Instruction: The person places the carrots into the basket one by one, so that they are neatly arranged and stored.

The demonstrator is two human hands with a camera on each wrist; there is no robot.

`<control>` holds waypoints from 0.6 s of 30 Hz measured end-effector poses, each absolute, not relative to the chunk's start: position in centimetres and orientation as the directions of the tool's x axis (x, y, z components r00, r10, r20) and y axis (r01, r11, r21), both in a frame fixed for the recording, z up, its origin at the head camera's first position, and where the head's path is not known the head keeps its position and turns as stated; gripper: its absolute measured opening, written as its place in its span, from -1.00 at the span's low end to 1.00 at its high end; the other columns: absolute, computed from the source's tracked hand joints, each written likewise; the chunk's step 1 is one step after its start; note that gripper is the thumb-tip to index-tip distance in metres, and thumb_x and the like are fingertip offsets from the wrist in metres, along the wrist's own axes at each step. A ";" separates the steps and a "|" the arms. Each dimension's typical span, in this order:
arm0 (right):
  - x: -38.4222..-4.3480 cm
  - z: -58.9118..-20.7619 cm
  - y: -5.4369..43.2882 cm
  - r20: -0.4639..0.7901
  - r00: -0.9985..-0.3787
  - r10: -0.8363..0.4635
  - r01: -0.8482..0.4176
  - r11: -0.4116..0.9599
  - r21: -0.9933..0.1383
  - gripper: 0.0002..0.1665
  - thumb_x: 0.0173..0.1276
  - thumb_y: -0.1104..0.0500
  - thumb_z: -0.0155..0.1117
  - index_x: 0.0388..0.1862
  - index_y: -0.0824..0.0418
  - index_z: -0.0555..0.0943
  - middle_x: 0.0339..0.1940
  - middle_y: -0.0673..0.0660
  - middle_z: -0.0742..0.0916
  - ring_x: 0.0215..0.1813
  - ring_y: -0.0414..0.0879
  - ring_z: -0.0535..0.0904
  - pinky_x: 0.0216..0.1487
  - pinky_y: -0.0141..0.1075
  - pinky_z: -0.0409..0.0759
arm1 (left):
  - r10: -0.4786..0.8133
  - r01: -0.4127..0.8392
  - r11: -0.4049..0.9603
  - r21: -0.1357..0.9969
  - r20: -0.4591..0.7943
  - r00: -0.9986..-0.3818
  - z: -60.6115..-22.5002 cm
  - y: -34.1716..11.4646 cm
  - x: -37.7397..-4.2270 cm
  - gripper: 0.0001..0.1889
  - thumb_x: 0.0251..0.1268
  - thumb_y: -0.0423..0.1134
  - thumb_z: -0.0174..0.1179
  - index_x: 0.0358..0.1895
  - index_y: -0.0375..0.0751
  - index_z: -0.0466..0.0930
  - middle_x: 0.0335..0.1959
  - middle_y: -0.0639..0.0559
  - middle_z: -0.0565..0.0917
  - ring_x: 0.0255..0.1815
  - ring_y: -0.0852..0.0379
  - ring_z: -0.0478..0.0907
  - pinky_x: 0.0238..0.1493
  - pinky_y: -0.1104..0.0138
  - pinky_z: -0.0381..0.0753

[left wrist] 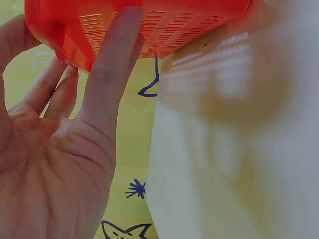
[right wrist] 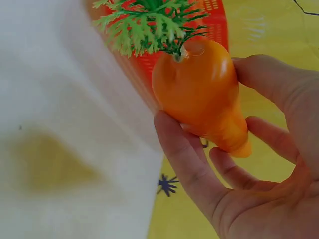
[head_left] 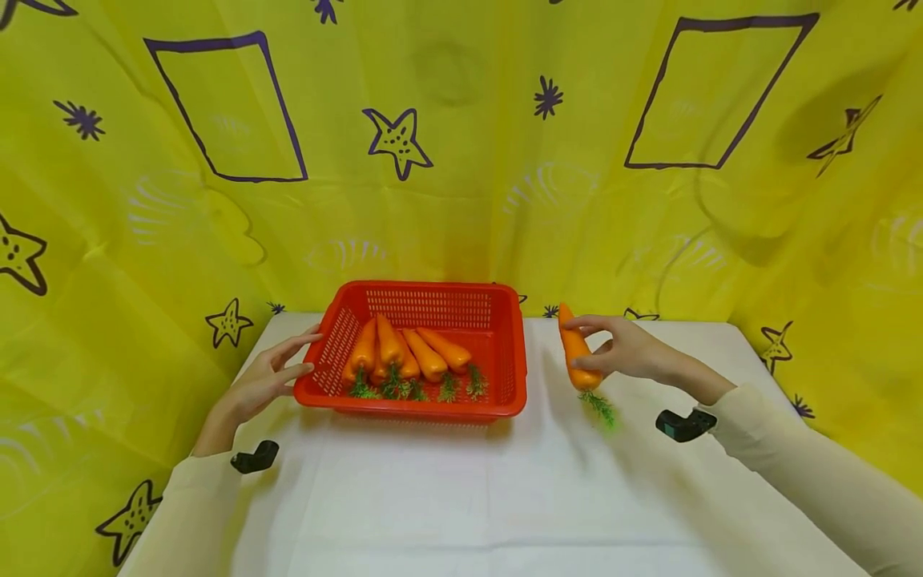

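On the white table stands a red plastic basket [head_left: 433,410] with slotted walls, holding several orange carrots [head_left: 429,357] with green tops. My left hand [head_left: 263,381] holds its left rim, with thumb and fingers at the edge; the left wrist view has this hand [left wrist: 55,144] below the basket's side [left wrist: 164,25]. To the right of the basket, my right hand [head_left: 623,349] grips a single carrot [head_left: 579,353], its tip pointing up and away and its leafy top towards me. Close up, thumb and fingers wrap the smooth carrot [right wrist: 199,89].
A yellow curtain [head_left: 461,224] with drawn stars and frames closes off the back and both sides. White cloth [head_left: 433,497] covers the table. A small black device [head_left: 255,457] sits at the left wrist, and another black device [head_left: 685,425] at the right.
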State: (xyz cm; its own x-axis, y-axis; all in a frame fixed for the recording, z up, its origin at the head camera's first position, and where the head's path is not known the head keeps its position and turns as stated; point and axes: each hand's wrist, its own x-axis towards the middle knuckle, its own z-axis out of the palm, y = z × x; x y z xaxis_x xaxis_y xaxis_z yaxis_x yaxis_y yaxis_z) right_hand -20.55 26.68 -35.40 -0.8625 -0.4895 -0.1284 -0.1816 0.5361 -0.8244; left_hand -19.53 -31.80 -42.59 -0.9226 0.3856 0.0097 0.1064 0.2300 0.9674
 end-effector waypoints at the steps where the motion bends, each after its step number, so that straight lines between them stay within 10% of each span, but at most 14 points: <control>1: -20.6 -35.0 26.8 -0.118 -0.865 -0.488 -0.192 0.538 -0.821 -0.17 0.35 0.19 0.47 0.54 0.27 0.37 0.37 0.48 0.45 -0.15 0.03 0.78 -0.07 -0.15 0.68 | 0.386 0.107 0.230 0.967 0.010 -0.922 -42.6 -31.8 -19.5 -0.41 0.59 -0.31 0.10 0.58 -0.26 0.20 0.72 -0.03 -0.11 0.61 -0.40 -0.11 0.13 -0.34 0.49; 18: -21.0 -32.6 26.7 -0.035 -0.888 -0.458 -0.218 0.486 -0.846 -0.21 0.37 0.20 0.47 0.53 0.19 0.39 0.35 0.36 0.47 -0.01 0.14 0.74 -0.07 -0.21 0.69 | 0.386 0.111 0.231 0.966 0.014 -0.922 -42.6 -31.7 -19.5 -0.41 0.59 -0.31 0.09 0.58 -0.25 0.20 0.72 -0.02 -0.11 0.62 -0.39 -0.12 0.14 -0.35 0.47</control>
State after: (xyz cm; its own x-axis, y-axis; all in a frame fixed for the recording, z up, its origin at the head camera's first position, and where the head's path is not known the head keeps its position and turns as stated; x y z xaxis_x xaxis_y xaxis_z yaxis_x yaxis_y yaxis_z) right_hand -20.97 26.68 -32.57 -0.8883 -0.4579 -0.0347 -0.2176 0.4863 -0.8463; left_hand -19.47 -31.72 -42.64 -0.9224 0.3859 0.0138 0.1113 0.2314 0.9665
